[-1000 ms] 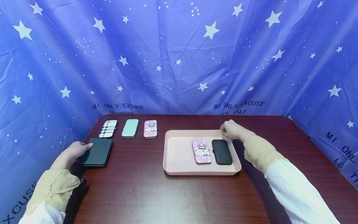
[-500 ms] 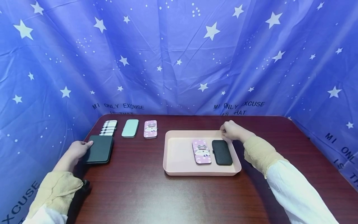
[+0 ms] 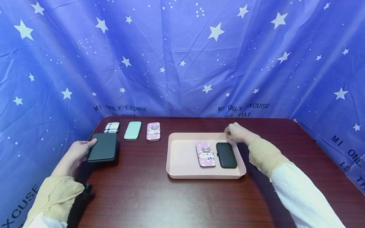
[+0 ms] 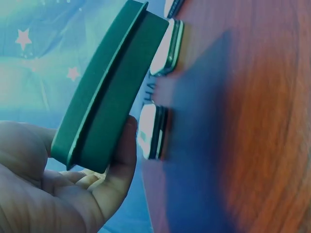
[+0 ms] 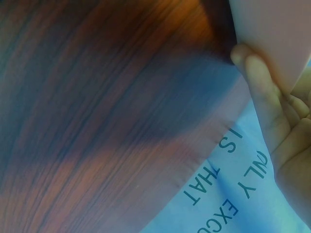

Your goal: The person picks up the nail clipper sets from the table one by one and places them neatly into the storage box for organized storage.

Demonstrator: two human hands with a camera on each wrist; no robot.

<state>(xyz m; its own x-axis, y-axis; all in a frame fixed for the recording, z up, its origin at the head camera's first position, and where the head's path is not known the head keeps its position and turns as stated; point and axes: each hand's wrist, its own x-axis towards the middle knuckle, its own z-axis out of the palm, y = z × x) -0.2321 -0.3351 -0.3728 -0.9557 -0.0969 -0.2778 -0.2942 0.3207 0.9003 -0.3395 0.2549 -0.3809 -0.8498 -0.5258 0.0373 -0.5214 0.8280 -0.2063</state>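
Observation:
My left hand grips a square, dark green-black flat case by its left edge, thumb on top. In the left wrist view, the raised case is tilted, with a projecting ridge along its side and a shadow below it on the table. My right hand pinches the far right rim of a pale pink tray. Up close in the right wrist view, the fingers lie against the tray wall. Inside the tray sit a pink cartoon-print case and a black textured case, side by side.
Along the far left of the brown table lie a plaid case, partly hidden behind the dark case, a mint green case and another pink cartoon case. A blue star-print curtain hangs around the table.
My left hand has lifted the dark case and moved it slightly away from me and right, so it covers more of the plaid case. The right hand and tray have stayed put.

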